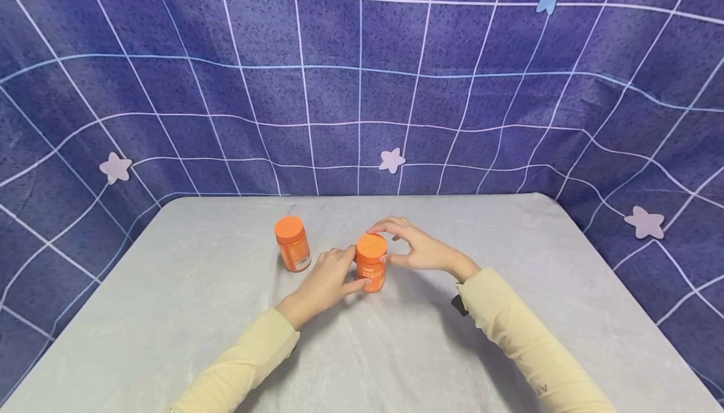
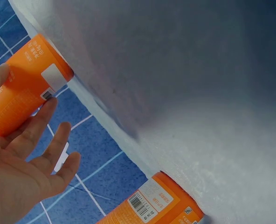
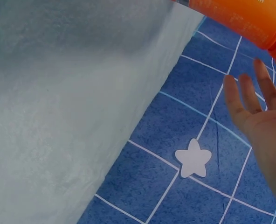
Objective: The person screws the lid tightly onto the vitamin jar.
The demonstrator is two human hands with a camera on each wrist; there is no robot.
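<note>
An orange bottle [image 1: 371, 273] with an orange screw cap [image 1: 372, 245] stands upright on the grey table. My left hand [image 1: 327, 280] grips its body from the left, thumb across the front. The left wrist view shows the same bottle [image 2: 28, 77] between thumb and fingers of the left hand [image 2: 26, 172]. From the right, my right hand [image 1: 421, 248] pinches the cap between thumb and index finger. In the right wrist view, the other fingers of the right hand [image 3: 264, 107] are spread beside the bottle [image 3: 243, 16]; the thumb is out of frame.
A second orange bottle [image 1: 294, 253], its cap on, stands left of the gripped one; its labelled side [image 2: 152, 203] shows in the left wrist view. The grey table [image 1: 141, 312] meets a blue gridded curtain [image 1: 334, 99] with star shapes at the back and sides.
</note>
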